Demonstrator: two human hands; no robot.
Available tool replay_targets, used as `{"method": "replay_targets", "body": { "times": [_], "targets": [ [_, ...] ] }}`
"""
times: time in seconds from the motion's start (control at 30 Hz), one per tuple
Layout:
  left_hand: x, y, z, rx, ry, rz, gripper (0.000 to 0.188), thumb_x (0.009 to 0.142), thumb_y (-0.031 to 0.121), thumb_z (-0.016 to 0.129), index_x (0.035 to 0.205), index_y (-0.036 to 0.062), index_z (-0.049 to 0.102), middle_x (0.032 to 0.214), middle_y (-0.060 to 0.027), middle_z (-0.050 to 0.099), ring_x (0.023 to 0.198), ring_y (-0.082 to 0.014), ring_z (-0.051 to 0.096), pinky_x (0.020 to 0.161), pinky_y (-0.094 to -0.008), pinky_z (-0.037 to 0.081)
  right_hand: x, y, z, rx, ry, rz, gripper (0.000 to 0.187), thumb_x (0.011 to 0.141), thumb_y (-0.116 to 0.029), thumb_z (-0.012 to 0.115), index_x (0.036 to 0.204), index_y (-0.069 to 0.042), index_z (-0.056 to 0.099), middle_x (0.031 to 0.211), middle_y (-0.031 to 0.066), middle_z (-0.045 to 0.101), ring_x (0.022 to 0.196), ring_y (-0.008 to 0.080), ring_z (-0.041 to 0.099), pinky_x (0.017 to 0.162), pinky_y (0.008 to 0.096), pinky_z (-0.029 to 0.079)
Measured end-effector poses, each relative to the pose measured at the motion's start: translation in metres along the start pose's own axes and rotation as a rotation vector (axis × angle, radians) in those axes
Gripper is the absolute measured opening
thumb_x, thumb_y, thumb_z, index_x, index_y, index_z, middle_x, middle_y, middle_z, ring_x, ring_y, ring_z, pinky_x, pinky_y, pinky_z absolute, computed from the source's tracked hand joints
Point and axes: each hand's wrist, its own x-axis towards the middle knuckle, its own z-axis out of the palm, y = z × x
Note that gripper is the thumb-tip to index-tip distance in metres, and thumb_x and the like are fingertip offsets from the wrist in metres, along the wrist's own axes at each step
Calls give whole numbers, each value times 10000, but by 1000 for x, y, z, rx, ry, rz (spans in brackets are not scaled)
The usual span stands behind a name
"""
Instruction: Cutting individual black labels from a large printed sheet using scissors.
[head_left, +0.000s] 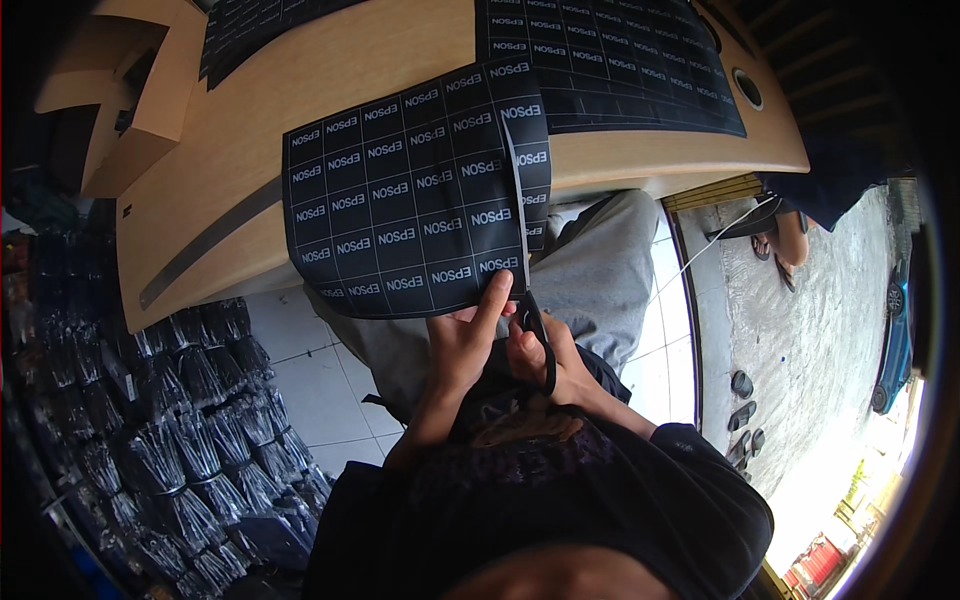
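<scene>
Clear plastic bags [195, 455] piled at left beside the table [400, 45], packed tight; dark bundles inside, several cinched round the middle, exact contents can't be told through the glare. Open wooden cubby [165, 110] at the table's far left; inside too dark to read.

Black sheet [400, 205] lies partly on the table, near end hanging over the edge above the person's lap. Thin white lines split it into a grid, same white lettering in each box, wavy surface, right edge curled up along a long slit. Narrow black strip [536, 170] shows just right of the slit; can't tell if it's joined.

Left hand [468, 335] pinches the sheet's near edge by the right corner, thumb on top, other fingers underneath. Right hand [560, 365] has fingers curled round the black handles of scissors [546, 350], held right at that corner; blade gap not clear.

Metal ruler [210, 243] left of sheet. More printed black sheets [620, 60] at the table's far side.
</scene>
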Motion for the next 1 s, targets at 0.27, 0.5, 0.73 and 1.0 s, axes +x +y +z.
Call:
{"method": "replay_targets", "body": {
  "times": [0.27,0.5,0.73,1.0],
  "targets": [
    [0,-2,-2,-10,-7,-2,127,831,33,641,936,-16,592,845,-57,612,656,-100,581,592,-223,503,0,-3,1,-40,44,42,521,845,-565,522,844,-56,413,624,-36,399,512,47,353,454,216,277],
    [-1,1,0,-10,19,-27,127,829,36,645,930,-21,595,826,-55,612,654,-97,585,590,-221,500,0,0,-1,-69,46,36,442,894,-469,505,928,-31,454,606,-45,413,530,46,372,480,226,306],
    [-9,-4,-5,-9,-39,-113,120,833,39,641,924,-20,589,827,-51,613,630,-91,580,561,-204,494,8,-9,-7,-143,-52,-94,596,836,-611,481,944,-25,456,744,-7,432,655,63,400,563,225,336],
    [-19,-5,-8,83,7,39,125,837,16,628,937,-34,572,819,-50,609,670,-92,600,585,-209,507,12,-22,0,-141,-48,-48,673,808,-671,464,968,-17,461,771,-5,448,659,70,411,567,230,344]
  ]
}}
